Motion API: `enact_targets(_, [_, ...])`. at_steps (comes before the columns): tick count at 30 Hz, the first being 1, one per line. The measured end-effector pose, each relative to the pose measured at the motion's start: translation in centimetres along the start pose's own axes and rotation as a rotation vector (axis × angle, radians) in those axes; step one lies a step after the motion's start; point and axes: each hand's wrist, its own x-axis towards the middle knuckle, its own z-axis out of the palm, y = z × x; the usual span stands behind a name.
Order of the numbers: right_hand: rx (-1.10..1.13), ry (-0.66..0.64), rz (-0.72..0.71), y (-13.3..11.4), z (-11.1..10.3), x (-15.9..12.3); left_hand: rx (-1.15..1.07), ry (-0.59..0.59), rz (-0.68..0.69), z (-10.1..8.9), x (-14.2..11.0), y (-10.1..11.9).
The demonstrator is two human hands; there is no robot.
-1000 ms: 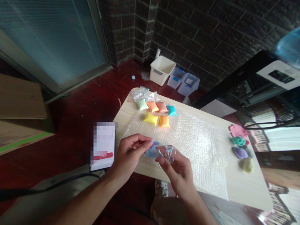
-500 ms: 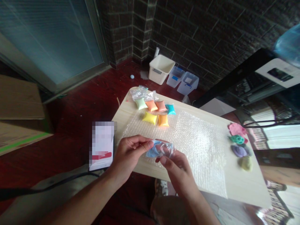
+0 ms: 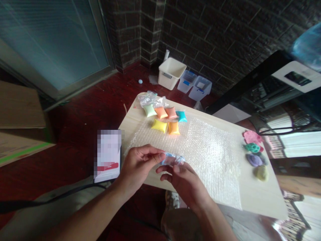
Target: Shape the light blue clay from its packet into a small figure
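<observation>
Between my hands, above the near edge of the table, is a small clear plastic bag (image 3: pixel 173 158) with light-blue material showing inside. My left hand (image 3: pixel 142 160) pinches its left end between thumb and fingertips. At the right end, my right hand (image 3: pixel 183 175) grips the crumpled plastic, its lower fingers curled underneath. Past the hands lie several puffy packets of coloured clay, among them a yellow packet (image 3: pixel 159 126), an orange packet (image 3: pixel 174 128) and a teal packet (image 3: pixel 181 116). Bubble wrap (image 3: pixel 208 157) spreads beneath and beside them.
Shaped clay lumps, including a pink piece (image 3: pixel 252 137) and a purple piece (image 3: pixel 254 160), line the table's right end. Crumpled clear bags (image 3: pixel 151 99) lie at the far corner. A screen (image 3: pixel 107 155) stands at left; a white bin (image 3: pixel 172 73) is on the floor.
My right hand has turned and moved slightly left, its fingers now curled under the bag. The bag looks more bunched and folded. My left hand keeps its pinch.
</observation>
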Motion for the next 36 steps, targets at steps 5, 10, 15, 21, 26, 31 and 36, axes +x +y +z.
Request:
enact_targets(5, [0.095, -0.019, 0.016, 0.0, 0.1, 0.3, 0.023, -0.036, -0.015, 0.0, -0.1, -0.1])
enact_targets(10, [0.041, 0.029, -0.075, 0.0, 0.5, 0.1, 0.148, -0.069, 0.054, -0.2, -0.2, -0.7])
enact_targets(15, [-0.006, 0.068, -0.134, 0.0, -0.3, 0.1, 0.184, -0.026, 0.053, -0.7, 0.2, -0.8])
enact_targets(21, [-0.370, -0.010, -0.228, -1.1, -1.9, -0.6, 0.232, -0.009, 0.041, -1.2, 0.7, -0.7])
enact_targets(26, [-0.654, 0.004, -0.311, -2.2, -2.0, -1.0, 0.375, -0.139, 0.028, -1.2, 0.6, -0.9])
enact_targets(31, [-0.518, 0.042, -0.238, -1.8, -2.4, -0.5, 0.357, -0.159, -0.031, -1.2, 0.7, -0.8])
enact_targets(36, [-0.532, 0.040, -0.262, -1.8, -3.0, -0.2, 0.154, -0.227, -0.160, -1.1, 0.9, -0.3])
